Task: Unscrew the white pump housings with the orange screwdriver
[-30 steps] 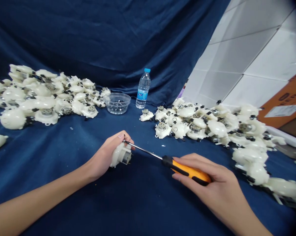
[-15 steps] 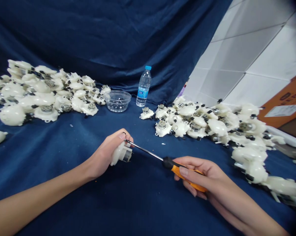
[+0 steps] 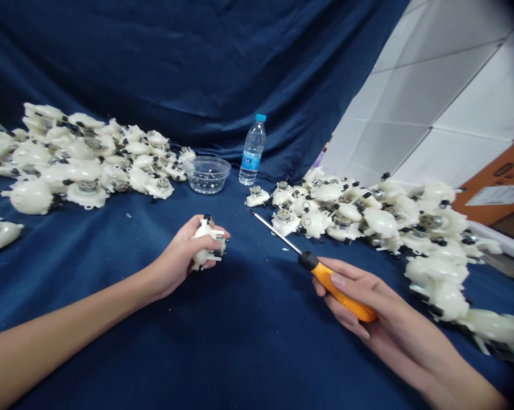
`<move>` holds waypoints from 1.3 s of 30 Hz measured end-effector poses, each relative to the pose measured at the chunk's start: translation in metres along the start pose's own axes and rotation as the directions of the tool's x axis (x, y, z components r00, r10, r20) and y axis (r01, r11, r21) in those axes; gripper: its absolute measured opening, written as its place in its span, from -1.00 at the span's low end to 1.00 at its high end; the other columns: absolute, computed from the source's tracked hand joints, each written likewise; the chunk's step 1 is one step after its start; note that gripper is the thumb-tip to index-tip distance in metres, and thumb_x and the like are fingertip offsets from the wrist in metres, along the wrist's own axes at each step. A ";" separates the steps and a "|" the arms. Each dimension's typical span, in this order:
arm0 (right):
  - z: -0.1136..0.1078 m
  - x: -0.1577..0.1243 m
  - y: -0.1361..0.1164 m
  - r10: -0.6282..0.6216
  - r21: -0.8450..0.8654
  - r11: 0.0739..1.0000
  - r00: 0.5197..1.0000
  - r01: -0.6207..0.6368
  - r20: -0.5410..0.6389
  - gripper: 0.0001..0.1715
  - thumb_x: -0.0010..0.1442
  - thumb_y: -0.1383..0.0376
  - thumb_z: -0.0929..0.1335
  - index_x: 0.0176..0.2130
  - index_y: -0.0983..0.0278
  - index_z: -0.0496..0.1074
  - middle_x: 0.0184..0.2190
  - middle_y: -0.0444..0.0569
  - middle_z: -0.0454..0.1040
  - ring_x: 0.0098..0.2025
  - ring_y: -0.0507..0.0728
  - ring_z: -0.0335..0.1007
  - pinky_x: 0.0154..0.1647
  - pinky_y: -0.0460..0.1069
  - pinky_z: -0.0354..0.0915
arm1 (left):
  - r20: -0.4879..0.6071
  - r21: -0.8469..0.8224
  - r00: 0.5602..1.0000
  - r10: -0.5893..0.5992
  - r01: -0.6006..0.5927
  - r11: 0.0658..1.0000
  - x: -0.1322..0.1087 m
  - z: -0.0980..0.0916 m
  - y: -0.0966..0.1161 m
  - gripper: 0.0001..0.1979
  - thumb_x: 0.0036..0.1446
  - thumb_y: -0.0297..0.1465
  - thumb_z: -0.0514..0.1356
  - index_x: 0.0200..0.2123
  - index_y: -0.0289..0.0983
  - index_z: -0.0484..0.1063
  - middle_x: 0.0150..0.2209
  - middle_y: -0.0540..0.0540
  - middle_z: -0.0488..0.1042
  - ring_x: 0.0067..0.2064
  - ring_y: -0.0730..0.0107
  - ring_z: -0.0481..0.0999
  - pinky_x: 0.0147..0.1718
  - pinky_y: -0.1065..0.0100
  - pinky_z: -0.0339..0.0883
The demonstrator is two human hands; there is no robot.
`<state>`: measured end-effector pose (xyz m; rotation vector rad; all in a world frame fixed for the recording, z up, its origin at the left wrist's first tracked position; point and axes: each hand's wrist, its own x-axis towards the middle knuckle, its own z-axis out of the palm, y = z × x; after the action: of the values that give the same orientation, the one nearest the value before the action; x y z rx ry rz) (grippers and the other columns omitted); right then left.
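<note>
Two hands were at work over the blue cloth [image 3: 111,347]: my left hand [image 3: 175,256] closed around a white plastic housing with a small metal motor [image 3: 204,244], and my right hand [image 3: 380,302] gripped an orange-handled screwdriver [image 3: 337,287], its steel shaft well apart from the housing, its tip near a pile of matching housings [image 3: 337,219].
</note>
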<state>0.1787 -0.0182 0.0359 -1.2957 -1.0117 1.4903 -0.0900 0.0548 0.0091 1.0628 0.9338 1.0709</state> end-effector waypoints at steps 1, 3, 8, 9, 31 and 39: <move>0.002 -0.002 0.000 0.019 -0.017 1.000 1.000 -0.019 0.014 -0.64 0.06 0.16 0.49 -0.12 0.19 0.54 -0.44 -0.08 0.45 -0.64 -0.13 -0.01 -0.65 -0.15 -0.11 | -0.018 -0.037 1.000 0.016 -0.016 0.999 0.001 0.000 0.001 -0.67 -0.07 -0.45 0.25 -0.23 -0.21 0.20 -0.13 -0.12 0.45 -0.37 0.44 0.38 -0.53 0.45 0.27; 0.006 -0.006 0.002 0.059 -0.079 0.995 0.997 -0.056 0.040 -0.60 0.03 0.15 0.50 -0.11 0.18 0.55 -0.46 -0.08 0.46 -0.65 -0.13 -0.01 -0.65 -0.14 -0.15 | -0.044 -0.088 0.997 0.068 -0.072 0.993 0.001 0.000 0.001 -0.69 -0.07 -0.45 0.21 -0.23 -0.22 0.20 -0.21 -0.12 0.48 -0.42 0.42 0.38 -0.58 0.42 0.28; 0.023 -0.015 0.009 0.116 -0.237 0.967 0.991 -0.098 0.063 -0.60 0.02 0.12 0.50 -0.12 0.19 0.59 -0.49 -0.04 0.50 -0.68 -0.14 -0.01 -0.64 -0.11 -0.19 | -0.029 -0.107 0.993 0.117 -0.120 0.987 0.001 -0.003 -0.002 -0.78 -0.10 -0.46 0.15 -0.28 -0.26 0.30 -0.29 -0.10 0.46 -0.47 0.44 0.34 -0.65 0.47 0.22; 0.025 -0.015 0.011 0.125 -0.253 0.962 0.990 -0.105 0.066 -0.60 0.03 0.12 0.49 -0.11 0.18 0.59 -0.49 -0.04 0.50 -0.68 -0.14 -0.01 -0.63 -0.11 -0.17 | -0.014 -0.105 0.992 0.125 -0.125 0.987 0.001 -0.003 -0.003 -0.79 -0.12 -0.47 0.14 -0.31 -0.27 0.32 -0.30 -0.10 0.46 -0.47 0.45 0.33 -0.65 0.48 0.20; 0.026 -0.010 0.015 0.182 -0.267 0.951 0.980 -0.155 0.079 -0.62 0.03 0.06 0.49 -0.13 0.10 0.60 -0.45 -0.05 0.49 -0.64 -0.13 0.00 -0.63 -0.13 -0.15 | -0.016 -0.036 0.988 0.151 -0.152 0.988 -0.004 0.002 -0.006 -0.90 -0.19 -0.49 0.11 -0.48 -0.28 0.28 -0.35 -0.09 0.47 -0.45 0.41 0.34 -0.50 0.37 0.24; 0.028 -0.014 0.013 0.385 -0.097 0.922 0.913 -0.374 0.139 -0.60 -0.02 -0.01 0.49 -0.20 0.12 0.60 -0.55 -0.05 0.49 -0.76 -0.20 -0.13 -0.75 -0.19 -0.25 | -0.008 -0.114 0.977 0.212 -0.211 0.971 -0.014 0.008 -0.004 -0.90 -0.19 -0.50 0.11 -0.50 -0.26 0.23 -0.31 -0.09 0.45 -0.49 0.41 0.34 -0.53 0.31 0.31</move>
<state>0.1503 -0.0364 0.0302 -1.5061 -0.9510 1.8905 -0.0851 0.0391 0.0085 1.0856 0.7578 1.2823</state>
